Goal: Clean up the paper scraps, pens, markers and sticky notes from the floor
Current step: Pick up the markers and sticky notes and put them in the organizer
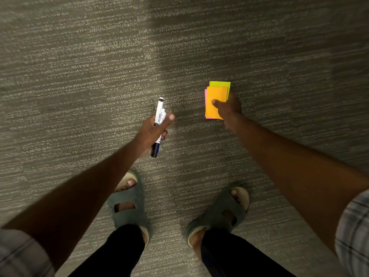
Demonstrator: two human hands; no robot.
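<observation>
My left hand (154, 129) is closed around a small bundle of markers (159, 114), white barrels with black caps, one cap pointing away from me and one toward my feet. My right hand (229, 108) grips a stack of sticky notes (215, 98): an orange one on top, a yellow-green one behind it at the far edge, a pink one peeking out at the left. Both hands hover above the grey carpet (79, 86) in front of my feet.
My two feet in grey-green sandals stand on the carpet, the left one (127, 206) and the right one (223, 212). The carpet around them is striped grey with a darker band running through the middle. I see no loose items on it.
</observation>
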